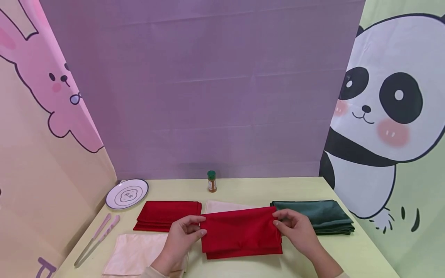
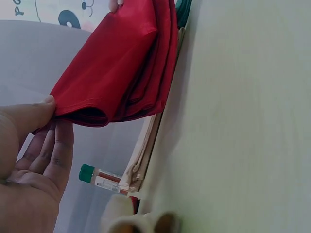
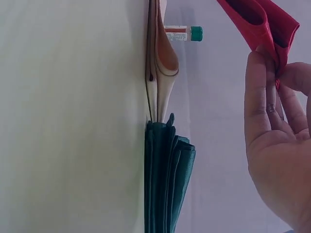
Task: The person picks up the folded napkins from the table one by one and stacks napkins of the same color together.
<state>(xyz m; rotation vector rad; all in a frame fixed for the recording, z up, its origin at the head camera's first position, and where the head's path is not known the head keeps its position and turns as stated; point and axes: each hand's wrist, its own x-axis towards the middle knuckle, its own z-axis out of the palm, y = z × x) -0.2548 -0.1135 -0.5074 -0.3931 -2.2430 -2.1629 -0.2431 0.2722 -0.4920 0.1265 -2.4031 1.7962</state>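
A folded red cloth [image 1: 241, 233] is held up between both hands near the front of the table. My left hand [image 1: 184, 237] pinches its upper left corner between thumb and fingers. On the other side my right hand [image 1: 299, 231] pinches the upper right corner. In the left wrist view the red cloth [image 2: 116, 63] shows several stacked layers, its lower edges hanging loose. From the right wrist, the cloth's folded end [image 3: 272, 34] shows in the grip of the right hand [image 3: 277, 121]. Part of a pale folded cloth [image 1: 222, 207] is hidden behind the red one.
Another folded red cloth [image 1: 170, 214] lies behind the left hand, a cream cloth [image 1: 135, 251] in front of it. Dark green cloth [image 1: 316, 216] lies at the right. A plate [image 1: 118, 193], metal tongs [image 1: 94, 245] with pink handles and a green-capped bottle [image 1: 211, 182] stand farther out.
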